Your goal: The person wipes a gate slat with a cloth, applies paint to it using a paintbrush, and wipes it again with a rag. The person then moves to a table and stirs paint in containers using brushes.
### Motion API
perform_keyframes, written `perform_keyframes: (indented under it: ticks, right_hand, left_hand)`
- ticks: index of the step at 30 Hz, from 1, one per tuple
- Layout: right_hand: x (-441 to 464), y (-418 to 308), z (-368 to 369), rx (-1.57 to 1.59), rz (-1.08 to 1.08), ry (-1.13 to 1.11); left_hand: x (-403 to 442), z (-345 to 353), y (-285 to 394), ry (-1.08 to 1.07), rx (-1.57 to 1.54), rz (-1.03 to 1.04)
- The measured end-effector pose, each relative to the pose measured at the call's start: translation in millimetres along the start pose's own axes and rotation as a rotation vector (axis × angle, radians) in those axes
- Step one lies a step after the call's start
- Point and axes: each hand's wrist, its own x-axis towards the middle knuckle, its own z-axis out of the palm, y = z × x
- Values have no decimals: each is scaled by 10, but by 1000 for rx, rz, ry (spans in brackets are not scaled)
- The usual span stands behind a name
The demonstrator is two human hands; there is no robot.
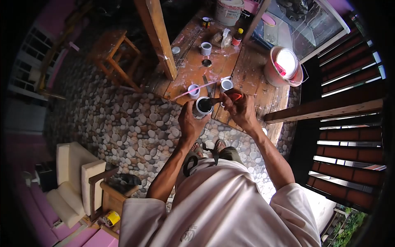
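My left hand (192, 124) is wrapped round a small paint can (198, 112) with dark contents, held at the table's near edge. In my right hand (242, 110) is a paintbrush (215, 100) with a red-orange handle (234, 96); its dark end reaches into the can's mouth. Just beyond my hands stand an open can with a grey inside (226, 85) and a can with pale lilac contents (193, 90). A pink stick (201, 87) lies across the lilac one. Behind it, a flat metal blade (206, 83) rests on the wood.
The paint-spotted wooden table (251, 66) also bears a white can (206, 48), a dark lid (206, 63), a yellow-capped bottle (237, 37) and a bucket (277, 68). A wooden post (156, 39) rises at its left edge. A stool (117, 57) stands left, on pebble-patterned flooring (123, 119).
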Motion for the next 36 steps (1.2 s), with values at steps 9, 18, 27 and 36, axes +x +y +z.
perform_keyframes:
  ticks: [9, 18, 27, 36]
  right_hand:
    - [-138, 100, -353, -50, 61, 101]
    - [-258, 102, -751, -7, 181, 110]
    - [-261, 195, -883, -17, 104, 205]
    - [-175, 237, -993, -45, -125, -187]
  left_hand:
    - [-39, 243, 293, -48, 46, 0]
    - [-24, 502, 512, -119, 21, -36]
    - [-16, 604, 524, -152, -4, -84]
    - [21, 614, 418, -151, 55, -57]
